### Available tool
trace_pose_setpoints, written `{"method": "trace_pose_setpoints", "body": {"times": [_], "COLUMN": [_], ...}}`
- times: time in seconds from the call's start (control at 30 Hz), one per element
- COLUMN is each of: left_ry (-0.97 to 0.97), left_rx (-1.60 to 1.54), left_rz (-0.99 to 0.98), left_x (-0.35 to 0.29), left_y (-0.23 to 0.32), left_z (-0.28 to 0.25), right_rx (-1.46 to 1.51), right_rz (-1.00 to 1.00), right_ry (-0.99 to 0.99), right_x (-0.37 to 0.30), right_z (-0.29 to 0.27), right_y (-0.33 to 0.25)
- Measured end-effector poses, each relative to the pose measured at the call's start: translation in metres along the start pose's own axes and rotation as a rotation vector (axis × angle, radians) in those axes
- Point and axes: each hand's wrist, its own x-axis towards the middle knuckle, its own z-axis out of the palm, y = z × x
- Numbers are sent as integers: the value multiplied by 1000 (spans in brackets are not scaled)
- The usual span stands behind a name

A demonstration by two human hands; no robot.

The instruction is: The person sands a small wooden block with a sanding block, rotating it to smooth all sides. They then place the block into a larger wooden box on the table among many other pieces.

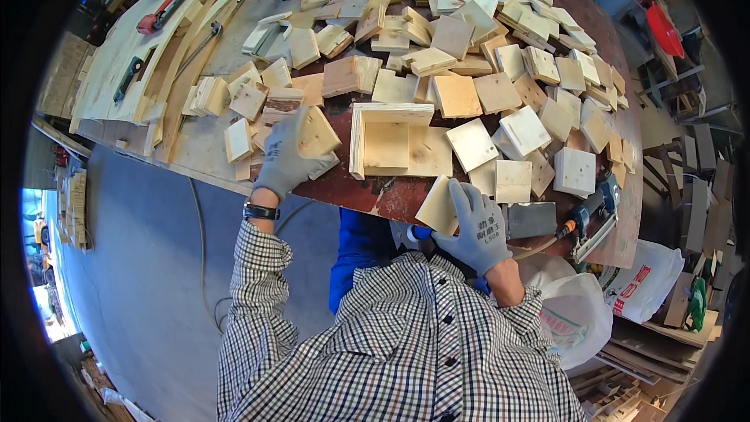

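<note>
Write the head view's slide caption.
Grey-gloved right hand holds a pale wooden block; grey-gloved left hand touches another wooden block.

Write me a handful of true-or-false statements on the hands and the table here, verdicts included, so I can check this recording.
1. The left hand and right hand both wear gray gloves. True.
2. The right hand holds a red-handled tool. False: it holds a wooden block.
3. The dark wristband is on the right wrist. False: it is on the left.
4. Many loose wooden pieces lie on the table. True.
5. The person's shirt is plain blue. False: it is checked.
</note>
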Motion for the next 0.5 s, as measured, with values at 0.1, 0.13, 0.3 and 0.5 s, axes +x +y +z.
{"method": "trace_pose_setpoints", "body": {"times": [0.1,0.13,0.3,0.5], "left_ry": [208,251,178,-10], "left_rx": [-169,-218,-28,101], "left_rz": [17,6,363,521], "left_x": [-9,-8,-14,-38], "left_y": [-3,5,110,149], "left_z": [-11,-19,-15,36], "right_rx": [-45,-62,-82,318], "right_rz": [36,47,63,173], "right_ry": [-56,-70,-200,44], "right_x": [0,0,9,14], "right_z": [4,5,10,-19], "right_y": [2,5,5,-11]}}
